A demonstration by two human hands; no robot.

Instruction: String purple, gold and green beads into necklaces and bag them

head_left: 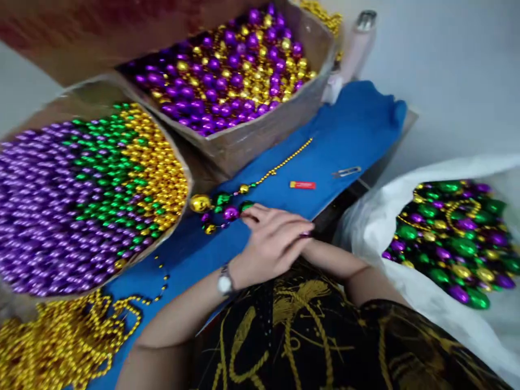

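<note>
Hands working on a bead string on the blue cloth, mid frame.

The left hand [272, 244] is lying flat, fingers together, fingertips touching the bead string [227, 208] but not closing on it. The right hand [314, 244] is tucked under the left one, so I can't tell if it is gripping anything. Best way, I think: keep pressing the big beads down so they are not rolling, and be pulling the thin end gently. The string is lying mid frame, w/ big gold, green & purple balls at its lower left end and a thin gold tail running up & right across the blue cloth [349, 130]. A box of small beads [81, 195] is sitting at left, just beside it. A red lighter [303, 184] is lying nearby.
</note>
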